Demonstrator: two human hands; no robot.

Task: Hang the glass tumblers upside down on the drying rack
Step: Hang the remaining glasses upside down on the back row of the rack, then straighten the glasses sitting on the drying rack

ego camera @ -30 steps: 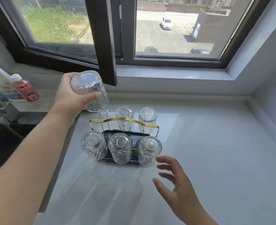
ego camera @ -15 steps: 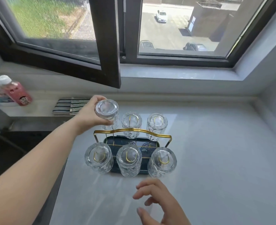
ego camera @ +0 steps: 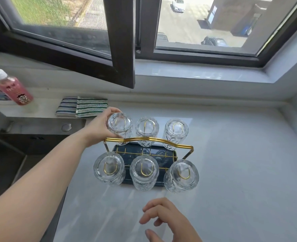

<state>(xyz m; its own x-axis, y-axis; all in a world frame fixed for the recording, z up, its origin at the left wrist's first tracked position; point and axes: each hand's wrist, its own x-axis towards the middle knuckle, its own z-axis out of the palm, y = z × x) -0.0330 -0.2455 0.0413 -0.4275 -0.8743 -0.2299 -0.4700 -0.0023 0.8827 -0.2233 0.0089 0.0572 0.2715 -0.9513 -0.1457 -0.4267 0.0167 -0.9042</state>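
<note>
A gold wire drying rack [ego camera: 177,145] with a dark blue drip tray [ego camera: 161,151] stands on the pale countertop. Several clear textured glass tumblers hang on it upside down. My left hand [ego camera: 98,130] grips the back-left tumbler [ego camera: 120,124], which sits inverted over its gold peg. Beside it in the back row hang a middle tumbler [ego camera: 146,128] and a right tumbler [ego camera: 175,131]. The front row holds three more, at the left [ego camera: 109,169], the middle [ego camera: 144,172] and the right [ego camera: 181,174]. My right hand [ego camera: 166,222] hovers over the counter in front of the rack, fingers apart, holding nothing.
Folded striped cloths [ego camera: 82,106] lie on the ledge behind my left hand. A pink bottle [ego camera: 13,88] stands at the far left above the dark sink area [ego camera: 6,154]. An open window sash [ego camera: 121,49] juts out above the rack. Bare counter [ego camera: 240,163] extends right.
My left hand has brought the tumbler down from beside the window onto the rack's back-left peg. My right hand has stayed low in front of the rack. The camera has tilted nearer.
</note>
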